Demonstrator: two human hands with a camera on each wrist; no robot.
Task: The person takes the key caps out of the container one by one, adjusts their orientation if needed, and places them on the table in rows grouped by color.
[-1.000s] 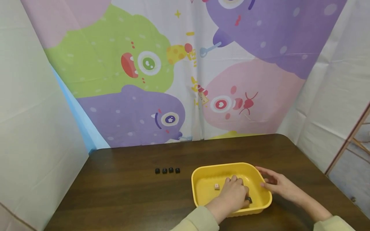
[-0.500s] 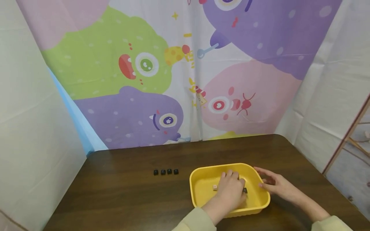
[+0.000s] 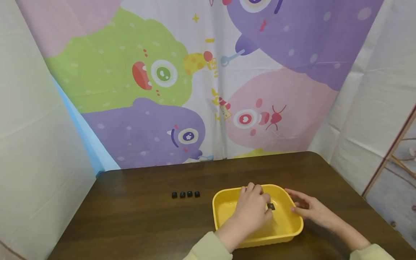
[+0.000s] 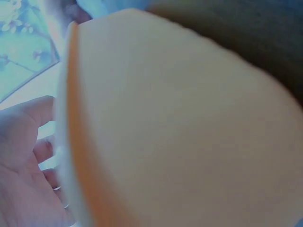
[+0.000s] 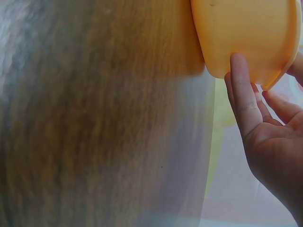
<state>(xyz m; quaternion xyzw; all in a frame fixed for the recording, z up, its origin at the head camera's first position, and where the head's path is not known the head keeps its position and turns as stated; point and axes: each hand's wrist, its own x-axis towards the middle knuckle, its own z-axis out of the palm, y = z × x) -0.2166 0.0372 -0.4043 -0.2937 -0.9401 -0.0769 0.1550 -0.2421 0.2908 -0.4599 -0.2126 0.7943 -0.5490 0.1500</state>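
Observation:
Inside the yellow plastic basin (image 3: 260, 240), my left hand (image 3: 250, 206) bends over with curled fingers. Its thumb and forefinger pinch a small black keycap (image 3: 271, 206), which shows at the right side of the hand. In the left wrist view, the left hand (image 4: 21, 156) reaches behind the basin's rim (image 4: 73, 118), and the keycap is out of sight. My right hand (image 3: 313, 209) holds the basin's right end, thumb at the rim. In the right wrist view, fingers (image 5: 241, 90) lie against the outer wall. The light keycap seen earlier in the basin is hidden.
Several black keycaps (image 3: 186, 194) stand in a short row on the dark wooden table (image 3: 139, 216), left of the basin. A cartoon-print curtain (image 3: 156, 108) hangs behind the table's far edge, and pale cloth (image 3: 42, 137) closes off the left side.
The left hand has moved left and toward the far side within the basin, and the black keycap moves with it. The light keycap is now covered. The right hand stays at the rim.

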